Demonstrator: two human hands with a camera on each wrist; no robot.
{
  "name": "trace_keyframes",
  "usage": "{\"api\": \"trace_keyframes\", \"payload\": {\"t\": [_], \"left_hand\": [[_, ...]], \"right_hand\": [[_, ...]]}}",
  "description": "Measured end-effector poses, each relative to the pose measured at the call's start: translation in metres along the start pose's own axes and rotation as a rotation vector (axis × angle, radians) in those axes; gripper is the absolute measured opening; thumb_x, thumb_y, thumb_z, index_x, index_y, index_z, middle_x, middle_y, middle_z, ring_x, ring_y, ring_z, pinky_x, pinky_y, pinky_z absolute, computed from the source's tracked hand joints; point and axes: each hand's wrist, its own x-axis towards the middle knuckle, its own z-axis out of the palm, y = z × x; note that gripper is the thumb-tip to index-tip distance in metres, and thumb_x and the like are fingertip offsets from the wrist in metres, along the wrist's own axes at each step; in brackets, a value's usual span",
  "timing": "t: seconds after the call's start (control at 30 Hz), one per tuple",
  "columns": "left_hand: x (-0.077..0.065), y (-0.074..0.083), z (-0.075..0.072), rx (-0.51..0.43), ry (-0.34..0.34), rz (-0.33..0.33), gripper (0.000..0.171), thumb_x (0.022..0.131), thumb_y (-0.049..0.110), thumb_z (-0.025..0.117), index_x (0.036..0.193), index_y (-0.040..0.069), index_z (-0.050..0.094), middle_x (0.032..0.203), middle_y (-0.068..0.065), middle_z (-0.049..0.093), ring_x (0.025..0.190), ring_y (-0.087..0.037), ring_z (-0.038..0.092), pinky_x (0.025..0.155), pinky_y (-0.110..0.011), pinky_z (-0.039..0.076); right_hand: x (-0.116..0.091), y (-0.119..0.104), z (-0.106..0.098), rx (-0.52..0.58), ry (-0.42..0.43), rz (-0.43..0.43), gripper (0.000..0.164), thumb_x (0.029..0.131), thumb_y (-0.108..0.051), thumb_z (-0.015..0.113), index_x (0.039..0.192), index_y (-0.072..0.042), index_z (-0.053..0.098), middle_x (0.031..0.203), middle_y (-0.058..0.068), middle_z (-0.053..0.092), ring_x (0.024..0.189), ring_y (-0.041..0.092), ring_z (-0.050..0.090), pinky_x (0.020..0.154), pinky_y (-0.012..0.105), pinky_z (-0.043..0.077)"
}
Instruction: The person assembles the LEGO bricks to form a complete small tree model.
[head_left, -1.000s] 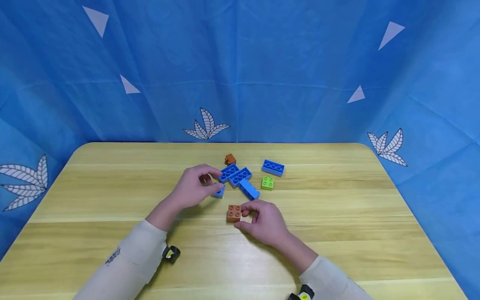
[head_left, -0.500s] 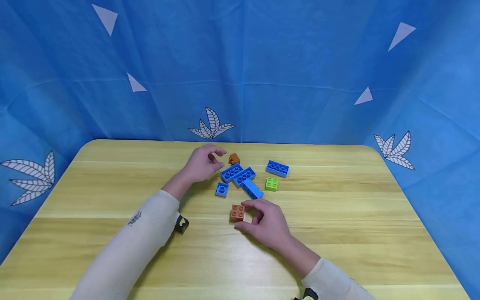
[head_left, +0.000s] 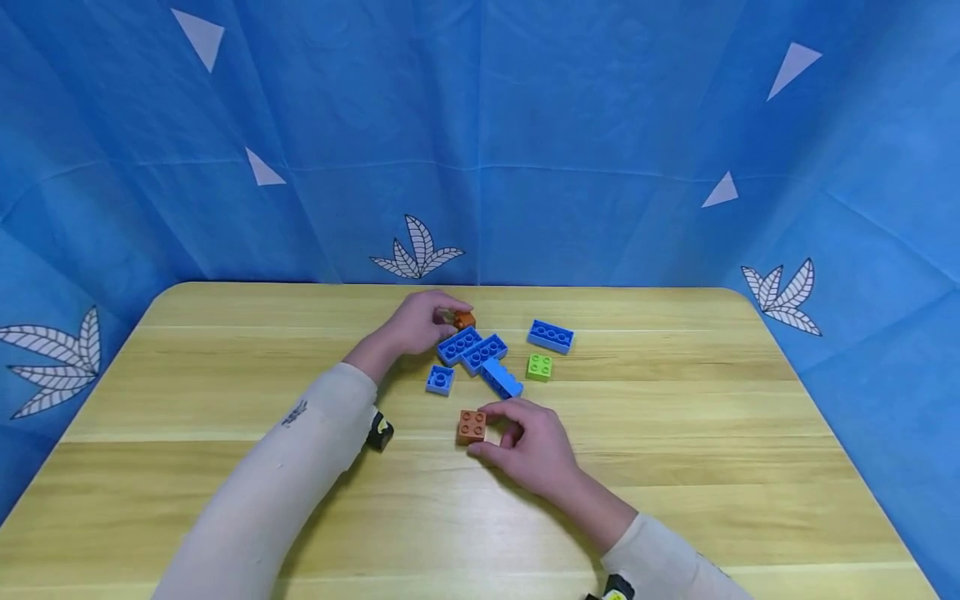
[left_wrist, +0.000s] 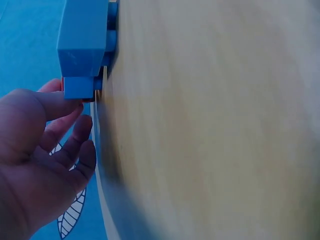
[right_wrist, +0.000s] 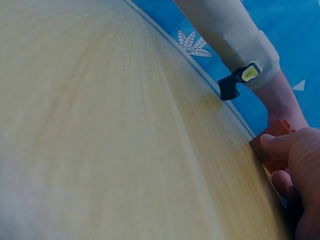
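My left hand (head_left: pixel 420 323) reaches to the back of the group, thumb and forefinger pinching a small orange-brown brick (head_left: pixel 465 319). In the left wrist view that brick is mostly hidden behind blue bricks (left_wrist: pixel 82 40), and the other fingers of the left hand (left_wrist: pixel 45 155) hang loosely curled. Nearer the front, my right hand (head_left: pixel 532 446) holds a square orange-brown brick (head_left: pixel 472 426) by its right end, studs up, between thumb and forefinger. The right wrist view shows the thumb (right_wrist: pixel 277 146) against this brick (right_wrist: pixel 276 129).
Between the hands lie two blue bricks (head_left: pixel 459 345) side by side, another blue brick (head_left: pixel 501 378) on its side, and a small square blue one (head_left: pixel 440 380). To the right are a green brick (head_left: pixel 539 367) and a long blue brick (head_left: pixel 551 336). Blue cloth (head_left: pixel 585 225) hangs behind the wooden table (head_left: pixel 675 400).
My left hand has moved from beside the small square blue brick back to the small orange-brown brick and closed its fingertips on it. The right hand stays at its brick.
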Motion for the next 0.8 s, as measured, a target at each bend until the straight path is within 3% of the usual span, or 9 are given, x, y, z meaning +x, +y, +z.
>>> {"api": "trace_keyframes", "payload": {"t": [0.13,0.3,0.43,0.8], "left_hand": [[0.001,0.0,0.0,0.018,0.031,-0.029,0.042,0.091,0.004,0.073,0.132,0.012,0.065,0.129,-0.009,0.061,0.109,-0.029,0.06,0.095,-0.043,0.048],[0.0,-0.003,-0.001,0.059,0.13,-0.064,0.035,0.087,0.009,0.079,0.12,0.007,0.068,0.114,-0.009,0.063,0.096,-0.026,0.059,0.085,-0.039,0.05],[-0.002,-0.007,-0.002,0.034,0.166,-0.087,0.029,0.089,0.01,0.077,0.115,0.005,0.066,0.108,-0.009,0.064,0.093,-0.025,0.058,0.083,-0.038,0.05],[-0.029,-0.014,-0.009,-0.114,0.296,-0.042,0.028,0.101,0.012,0.062,0.128,0.007,0.064,0.122,-0.012,0.06,0.108,-0.027,0.056,0.091,-0.042,0.05]], "right_hand": [[0.0,0.0,0.0,0.003,-0.001,-0.002,0.043,0.073,-0.025,0.092,0.11,-0.015,0.074,0.08,-0.007,0.063,0.058,0.006,0.055,0.052,0.026,0.049],[0.0,0.001,-0.001,0.0,-0.003,-0.006,0.042,0.073,-0.025,0.092,0.11,-0.014,0.074,0.079,-0.005,0.062,0.058,0.006,0.054,0.052,0.026,0.049],[0.0,0.001,-0.001,0.001,-0.002,-0.007,0.042,0.073,-0.025,0.092,0.109,-0.014,0.074,0.078,-0.005,0.061,0.058,0.006,0.054,0.053,0.026,0.048],[-0.001,0.002,0.0,0.004,-0.011,0.015,0.042,0.073,-0.027,0.091,0.11,-0.016,0.074,0.079,-0.009,0.062,0.058,0.006,0.055,0.053,0.027,0.049]]}}
